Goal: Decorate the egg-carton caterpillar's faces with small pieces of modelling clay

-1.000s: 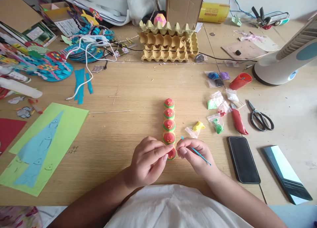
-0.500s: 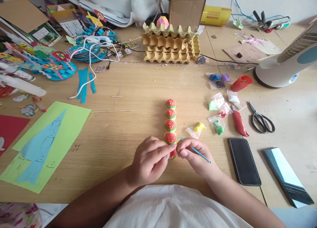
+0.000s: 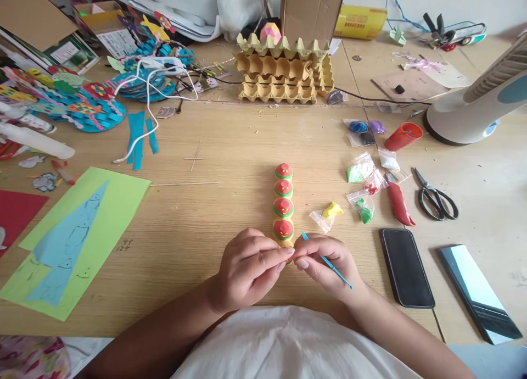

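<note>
A strip cut from an egg carton lies lengthwise before me, its cups topped with red clay domes that have green rims and small yellow face details. The nearest dome is mostly hidden behind my hands. My left hand is closed in a pinch over that near end; whatever its fingertips hold is too small to make out. Its fingertips meet those of my right hand, which is also closed, with a thin blue clay modelling tool held slantwise between its fingers. Beyond that hand, yellow clay rests on its plastic bag.
To the right lie bagged clays, a red cup, a red craft knife, scissors and two phones. Green paper is at left. Egg cartons stand at the back, a white fan at far right.
My right hand's fingers have come closer to my left fingertips, and the two now meet over the nearest dome, covering more of it. The blue tool has tilted a little steeper.
</note>
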The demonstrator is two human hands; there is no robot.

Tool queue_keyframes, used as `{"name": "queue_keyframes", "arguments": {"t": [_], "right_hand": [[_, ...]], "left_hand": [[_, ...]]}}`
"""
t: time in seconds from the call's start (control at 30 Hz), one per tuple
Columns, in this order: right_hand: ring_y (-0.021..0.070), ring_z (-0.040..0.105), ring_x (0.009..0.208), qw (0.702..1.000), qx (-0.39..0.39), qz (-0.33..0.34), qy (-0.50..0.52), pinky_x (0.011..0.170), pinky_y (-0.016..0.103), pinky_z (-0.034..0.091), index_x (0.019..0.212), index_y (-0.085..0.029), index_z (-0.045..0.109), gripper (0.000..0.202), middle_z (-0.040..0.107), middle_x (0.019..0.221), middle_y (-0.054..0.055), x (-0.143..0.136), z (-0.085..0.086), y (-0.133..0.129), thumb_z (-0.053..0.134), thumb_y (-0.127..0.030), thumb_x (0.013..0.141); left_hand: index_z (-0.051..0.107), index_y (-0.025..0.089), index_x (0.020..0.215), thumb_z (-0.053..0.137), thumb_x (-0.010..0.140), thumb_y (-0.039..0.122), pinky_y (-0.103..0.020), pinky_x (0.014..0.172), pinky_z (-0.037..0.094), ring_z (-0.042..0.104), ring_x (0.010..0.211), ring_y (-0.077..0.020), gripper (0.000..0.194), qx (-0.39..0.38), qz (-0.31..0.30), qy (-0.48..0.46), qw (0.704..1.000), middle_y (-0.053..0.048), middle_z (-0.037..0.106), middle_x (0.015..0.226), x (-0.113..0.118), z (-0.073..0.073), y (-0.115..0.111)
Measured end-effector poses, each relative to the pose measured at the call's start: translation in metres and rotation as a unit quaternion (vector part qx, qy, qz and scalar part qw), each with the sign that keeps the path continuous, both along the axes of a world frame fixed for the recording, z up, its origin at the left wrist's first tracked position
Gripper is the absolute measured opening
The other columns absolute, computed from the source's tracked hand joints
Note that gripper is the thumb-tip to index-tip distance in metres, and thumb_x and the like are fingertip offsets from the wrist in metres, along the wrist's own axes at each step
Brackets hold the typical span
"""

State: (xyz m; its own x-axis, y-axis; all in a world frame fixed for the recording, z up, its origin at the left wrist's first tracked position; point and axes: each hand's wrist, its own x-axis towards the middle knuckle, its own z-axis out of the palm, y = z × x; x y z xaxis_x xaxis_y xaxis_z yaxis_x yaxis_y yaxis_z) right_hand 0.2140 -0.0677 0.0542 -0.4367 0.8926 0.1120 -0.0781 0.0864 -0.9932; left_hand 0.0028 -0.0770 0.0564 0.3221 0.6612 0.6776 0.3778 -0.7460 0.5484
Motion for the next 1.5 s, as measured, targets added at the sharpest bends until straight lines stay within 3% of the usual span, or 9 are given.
{"name": "queue_keyframes", "arguments": {"t": [0.33,0.6,0.77,1.0,1.2,1.5], "right_hand": [[0.0146,0.061,0.063,0.999,0.012,-0.020,0.032,0.060,0.028,0.049,0.091,-0.021,0.079,0.018,0.070,0.070,0.004,0.001,-0.004,-0.001,0.065,-0.030,0.099],[0.0141,0.062,0.066,0.973,-0.182,-0.013,0.140,0.065,0.029,0.053,0.086,-0.020,0.076,0.023,0.071,0.074,0.003,0.001,-0.016,-0.004,0.075,-0.043,0.091],[0.0139,0.061,0.069,0.954,-0.228,0.023,0.193,0.068,0.028,0.052,0.080,-0.020,0.074,0.021,0.069,0.072,0.001,-0.001,-0.014,-0.001,0.085,-0.037,0.082],[0.0146,0.062,0.073,0.967,-0.201,0.021,0.153,0.070,0.029,0.051,0.077,-0.021,0.070,0.021,0.070,0.075,0.001,-0.001,-0.008,0.000,0.087,-0.033,0.080],[0.0151,0.063,0.068,0.993,-0.116,-0.019,0.001,0.065,0.029,0.050,0.084,-0.020,0.077,0.020,0.074,0.076,0.004,-0.002,-0.003,0.000,0.077,-0.039,0.090],[0.0151,0.064,0.067,0.999,-0.007,-0.003,-0.046,0.065,0.027,0.052,0.088,-0.020,0.080,0.025,0.075,0.076,0.004,-0.005,-0.004,0.000,0.063,-0.033,0.100]], "left_hand": [[0.068,0.018,0.121,0.065,0.089,0.002,-0.030,0.072,0.054,0.060,0.078,-0.0151,0.036,-0.002,0.003,0.006,1.000,-0.004,0.073,0.091,0.000,-0.001,0.000],[0.067,0.021,0.123,0.062,0.091,0.003,-0.029,0.071,0.055,0.061,0.077,-0.0145,0.038,-0.005,0.009,0.012,1.000,-0.003,0.072,0.089,0.000,-0.001,0.000],[0.068,0.020,0.124,0.062,0.089,0.001,-0.029,0.072,0.053,0.060,0.077,-0.0149,0.041,-0.008,0.005,0.011,1.000,-0.003,0.072,0.091,0.000,-0.004,0.000],[0.068,0.019,0.123,0.064,0.088,0.000,-0.029,0.071,0.053,0.060,0.078,-0.0150,0.040,-0.007,0.003,0.009,1.000,-0.004,0.072,0.091,-0.001,-0.003,0.001],[0.069,0.021,0.120,0.070,0.092,0.015,-0.028,0.071,0.056,0.064,0.076,-0.0143,0.028,-0.002,0.014,0.018,1.000,-0.003,0.074,0.090,0.001,-0.002,0.002],[0.071,0.021,0.114,0.074,0.091,0.016,-0.029,0.073,0.057,0.067,0.076,-0.0141,0.024,-0.013,0.033,0.023,0.999,-0.003,0.076,0.091,0.001,-0.005,0.003]]}}
